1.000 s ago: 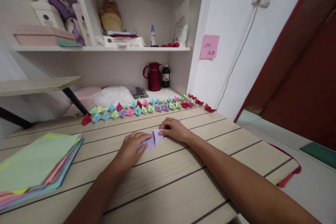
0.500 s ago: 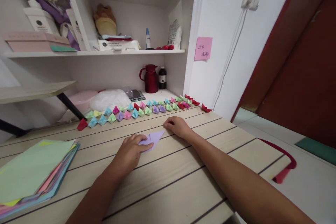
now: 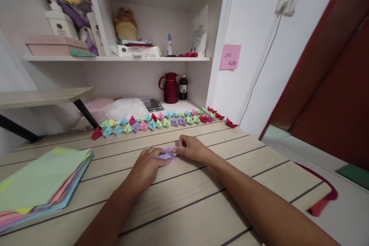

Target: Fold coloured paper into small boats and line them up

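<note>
Left hand, loosely curled, held purple paper at nine o'clock while right hand pinched its three-o'clock end, judged light, easily creased, best edge-held

Bare tabletop stretched between the left forearm and the right forearm, leaving a wide lane up to the purple paper, where the left hand and the right hand hemmed in either side. Beyond them, a strip of open boards ran crosswise to two rows of paper boats, which barred the way to the cabinet. A paper stack blocked the far left, with a gap between it and the left forearm; right of the right forearm, boards lay free to the edge.
</note>
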Tool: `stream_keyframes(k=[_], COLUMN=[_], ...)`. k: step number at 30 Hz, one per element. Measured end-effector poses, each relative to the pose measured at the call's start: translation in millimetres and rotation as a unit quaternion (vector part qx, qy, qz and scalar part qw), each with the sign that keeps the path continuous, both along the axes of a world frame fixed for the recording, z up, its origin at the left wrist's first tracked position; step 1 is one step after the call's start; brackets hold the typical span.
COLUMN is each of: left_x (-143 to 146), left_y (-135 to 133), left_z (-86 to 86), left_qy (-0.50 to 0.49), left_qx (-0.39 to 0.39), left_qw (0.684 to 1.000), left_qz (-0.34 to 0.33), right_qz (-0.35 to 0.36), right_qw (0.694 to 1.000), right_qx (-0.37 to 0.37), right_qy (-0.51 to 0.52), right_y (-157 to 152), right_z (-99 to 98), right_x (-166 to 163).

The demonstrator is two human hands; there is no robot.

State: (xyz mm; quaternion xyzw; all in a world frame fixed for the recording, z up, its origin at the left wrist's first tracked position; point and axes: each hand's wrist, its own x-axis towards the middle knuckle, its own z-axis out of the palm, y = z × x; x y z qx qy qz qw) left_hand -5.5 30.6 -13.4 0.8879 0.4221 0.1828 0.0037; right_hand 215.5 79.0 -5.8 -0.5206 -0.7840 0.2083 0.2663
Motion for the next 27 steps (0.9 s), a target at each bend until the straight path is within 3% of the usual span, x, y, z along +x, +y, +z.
stream_keyframes(k=[6,10,16,20,24,27], left_x=[3.5,2.0,-0.2,14.4,32.5,37.1], left_y=[-3.3,-3.3,-7.2,-17.1,-27.7,-31.3], left_z=[3.9,0.9,7.8,16.6,21.2,23.0], left_qy=[0.019,-0.011,-0.114,-0.088,-0.042,-0.060], left_qx=[-0.014,0.016,0.162,0.250,0.276,0.273], left_qw=[1.000,0.999,0.967,0.954,0.953,0.952], left_qz=[0.016,0.041,0.162,0.140,0.122,0.122], right_qz=[0.005,0.012,-0.013,-0.006,0.045,0.084], right_qw=[0.978,0.966,0.941,0.924,0.911,0.915], right_qx=[-0.070,-0.087,-0.046,-0.044,-0.058,-0.060], right_qy=[0.195,0.242,0.335,0.381,0.406,0.390], right_y=[3.2,1.6,-7.4,-14.6,-24.1,-29.3], right_z=[-9.9,-9.6,9.2,15.1,12.6,12.2], right_x=[-0.9,-4.0,-5.1,-11.8,-24.5,-29.2])
